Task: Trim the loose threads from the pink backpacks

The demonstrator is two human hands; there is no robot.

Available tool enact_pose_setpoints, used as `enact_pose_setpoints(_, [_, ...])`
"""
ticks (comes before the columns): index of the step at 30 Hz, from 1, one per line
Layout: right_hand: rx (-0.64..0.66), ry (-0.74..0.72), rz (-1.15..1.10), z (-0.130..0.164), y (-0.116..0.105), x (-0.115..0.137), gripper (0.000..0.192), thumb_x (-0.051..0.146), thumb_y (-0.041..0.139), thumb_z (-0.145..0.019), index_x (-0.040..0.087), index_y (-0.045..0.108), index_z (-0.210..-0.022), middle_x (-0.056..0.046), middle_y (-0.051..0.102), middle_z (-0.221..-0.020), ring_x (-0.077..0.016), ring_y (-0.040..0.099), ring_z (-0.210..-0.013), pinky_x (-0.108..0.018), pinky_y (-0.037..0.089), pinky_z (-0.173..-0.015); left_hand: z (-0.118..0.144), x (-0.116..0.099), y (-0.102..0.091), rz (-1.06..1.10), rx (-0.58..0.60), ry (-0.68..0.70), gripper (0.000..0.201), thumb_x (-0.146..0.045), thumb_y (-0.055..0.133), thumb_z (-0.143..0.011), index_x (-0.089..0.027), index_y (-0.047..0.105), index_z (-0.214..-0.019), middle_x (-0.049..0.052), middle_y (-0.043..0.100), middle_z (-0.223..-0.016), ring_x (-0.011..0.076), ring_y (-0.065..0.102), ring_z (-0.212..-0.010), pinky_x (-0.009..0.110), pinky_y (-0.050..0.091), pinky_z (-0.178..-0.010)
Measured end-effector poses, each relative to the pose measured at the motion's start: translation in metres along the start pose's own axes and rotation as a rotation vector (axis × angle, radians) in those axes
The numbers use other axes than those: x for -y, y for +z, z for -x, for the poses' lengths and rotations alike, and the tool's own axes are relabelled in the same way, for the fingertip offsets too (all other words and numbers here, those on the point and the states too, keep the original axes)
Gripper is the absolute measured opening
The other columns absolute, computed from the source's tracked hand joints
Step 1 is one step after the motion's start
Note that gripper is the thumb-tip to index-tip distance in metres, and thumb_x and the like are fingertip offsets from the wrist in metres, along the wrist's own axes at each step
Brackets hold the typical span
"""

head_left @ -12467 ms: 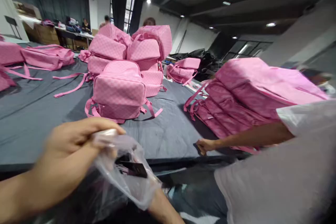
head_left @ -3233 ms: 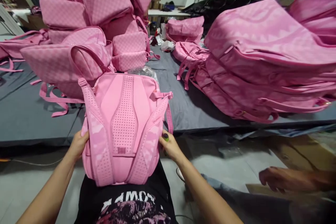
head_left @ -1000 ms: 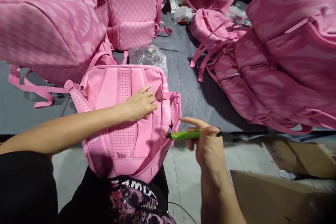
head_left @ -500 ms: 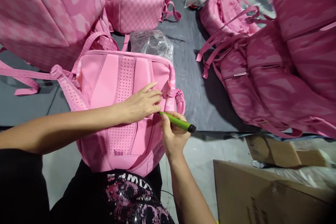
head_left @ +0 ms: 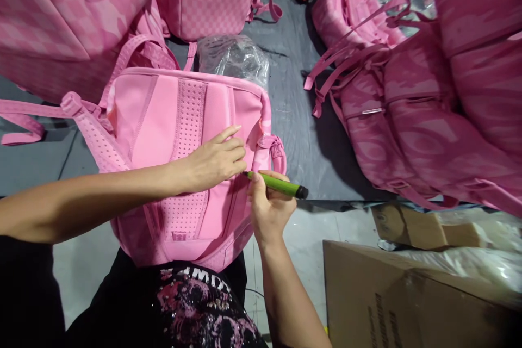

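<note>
Compared with a second ago, the right hand [head_left: 269,209] has swung the slim green pen with a black cap [head_left: 277,184] in from the open air beside the bag, so that its tip now sits against the back panel of the padded pink backpack [head_left: 183,157], right at the left hand's fingertips; over the last half second it has barely shifted. That reads as the pen being put to work on the fabric, with the bag held steady for it.

The left hand [head_left: 214,160] lies flat on the panel, its fingers [head_left: 232,144] stretched out and close together, pressing the material down. The right hand's fingers pinch the pen near its tip, curled tight round the barrel. The backpack lies straps-up, its top on the edge of the dark grey table [head_left: 293,119] and its bottom against the person's lap, with a crumpled clear plastic bag [head_left: 234,57] just behind it and stacks of other pink backpacks [head_left: 428,114] around.
</note>
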State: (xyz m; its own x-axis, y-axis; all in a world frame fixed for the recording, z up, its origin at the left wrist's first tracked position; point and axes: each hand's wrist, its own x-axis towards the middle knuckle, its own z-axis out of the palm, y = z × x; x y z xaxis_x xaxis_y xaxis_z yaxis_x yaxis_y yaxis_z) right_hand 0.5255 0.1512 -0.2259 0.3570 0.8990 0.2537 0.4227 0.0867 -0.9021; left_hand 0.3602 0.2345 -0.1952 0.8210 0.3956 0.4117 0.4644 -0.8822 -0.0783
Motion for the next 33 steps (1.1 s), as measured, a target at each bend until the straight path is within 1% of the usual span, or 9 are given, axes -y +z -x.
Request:
enact_pose_setpoints(2, [-0.013,-0.028,0.044,-0.002,-0.001,0.001,0.024,0.040,0.066,-0.086,0.017,0.064,-0.090,-0.003,0.067,-0.076,-0.0137,0.061,-0.058,-0.029,0.052,-0.057,0.000,0.000,-0.001,-0.013,-0.011,0.004,0.020,-0.015,0.051,-0.094,-0.016,0.065,-0.081,0.003,0.063,-0.081,0.0188,0.059,-0.091,0.048,0.038,-0.112])
enact_pose_setpoints(5, [0.019,-0.069,0.065,-0.005,-0.003,0.003,0.022,0.039,0.066,-0.087,0.017,0.065,-0.088,-0.005,0.069,-0.080,-0.0142,0.062,-0.061,-0.029,0.052,-0.058,0.000,-0.001,0.000,-0.023,-0.011,0.006,0.019,-0.014,0.051,-0.094,-0.016,0.064,-0.080,0.003,0.063,-0.081,0.0182,0.058,-0.089,0.047,0.037,-0.112])
enact_pose_setpoints(11, [0.060,-0.058,0.113,-0.010,-0.003,0.003,0.024,0.040,0.062,-0.089,0.016,0.065,-0.088,-0.005,0.069,-0.078,-0.0149,0.063,-0.061,-0.030,0.051,-0.059,0.001,-0.002,0.003,-0.049,-0.025,0.001,0.022,-0.012,0.048,-0.095,-0.015,0.063,-0.080,0.003,0.063,-0.081,0.0177,0.058,-0.087,0.047,0.037,-0.112])
enact_pose_setpoints(14, [0.033,-0.058,0.162,-0.010,-0.004,0.005,0.025,0.041,0.062,-0.089,0.016,0.065,-0.086,-0.005,0.069,-0.078,-0.0144,0.062,-0.060,-0.029,0.050,-0.058,0.001,-0.002,0.003,-0.070,-0.030,0.000,0.023,-0.012,0.047,-0.095,-0.016,0.063,-0.079,0.002,0.063,-0.079,0.0169,0.058,-0.086,0.045,0.037,-0.112])
enact_pose_setpoints(18, [0.047,-0.018,0.121,-0.009,-0.005,0.009,0.026,0.041,0.064,-0.088,0.015,0.065,-0.086,-0.004,0.068,-0.075,-0.0133,0.059,-0.055,-0.027,0.047,-0.053,0.002,-0.001,0.004,-0.083,-0.037,0.000,0.021,-0.013,0.049,-0.094,-0.016,0.063,-0.080,0.001,0.062,-0.079,0.0172,0.058,-0.087,0.045,0.037,-0.113])
enact_pose_setpoints(22, [0.012,0.000,0.106,-0.009,-0.004,0.011,0.024,0.040,0.065,-0.087,0.015,0.065,-0.085,-0.002,0.067,-0.071,-0.0129,0.059,-0.054,-0.027,0.047,-0.053,0.003,-0.001,0.005,-0.081,-0.033,-0.004,0.022,-0.012,0.048,-0.094,-0.017,0.062,-0.078,0.000,0.061,-0.078,0.0162,0.058,-0.086,0.044,0.037,-0.113])
enact_pose_setpoints(25, [0.065,0.046,0.066,-0.009,-0.003,0.011,0.027,0.042,0.063,-0.088,0.015,0.065,-0.088,-0.002,0.065,-0.068,-0.0130,0.057,-0.052,-0.027,0.047,-0.052,0.004,-0.001,0.004,-0.081,-0.040,-0.002,0.022,-0.012,0.048,-0.094,-0.017,0.062,-0.078,0.001,0.062,-0.079,0.0165,0.058,-0.087,0.044,0.037,-0.113])
enact_pose_setpoints(29, [0.048,0.047,0.089,-0.011,-0.005,0.012,0.027,0.041,0.063,-0.088,0.015,0.065,-0.086,-0.004,0.068,-0.073,-0.0136,0.059,-0.056,-0.027,0.047,-0.054,0.003,-0.001,0.003,-0.033,-0.049,0.005,0.021,-0.013,0.049,-0.094,-0.016,0.062,-0.078,0.002,0.062,-0.079,0.0172,0.057,-0.086,0.045,0.036,-0.112])
enact_pose_setpoints(33, [0.071,0.011,0.093,-0.010,-0.006,0.008,0.025,0.040,0.063,-0.088,0.015,0.065,-0.087,-0.004,0.068,-0.075,-0.0132,0.059,-0.057,-0.027,0.048,-0.056,0.001,-0.001,0.003,-0.058,-0.022,0.006,0.019,-0.014,0.051,-0.093,-0.016,0.062,-0.077,0.002,0.061,-0.077,0.0172,0.056,-0.084,0.045,0.036,-0.112])
